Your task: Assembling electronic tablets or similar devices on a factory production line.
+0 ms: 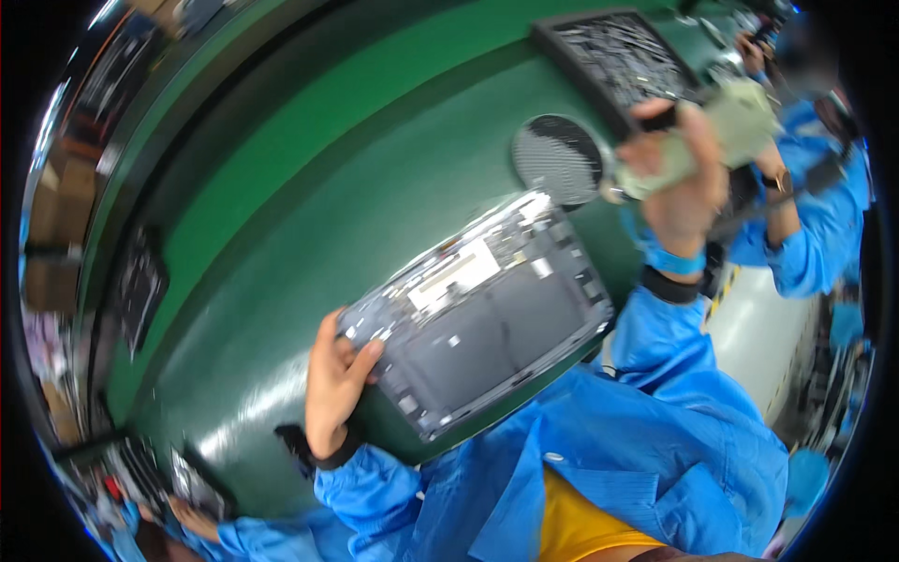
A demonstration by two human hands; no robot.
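Green worktop [309,244] spreads under the opened laptop chassis [468,337], best steadied by the left hand [337,379] pinching its left end, while the right hand [688,211], wrapped round a pale-green power screwdriver [744,122], should avoid knocking the exposed circuitry [511,245].

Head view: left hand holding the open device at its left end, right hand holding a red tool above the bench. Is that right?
Not quite: the tool is pale green, not red, as the head view shows. The left hand holds the open device at its left end, and the right hand holds the tool above the bench.
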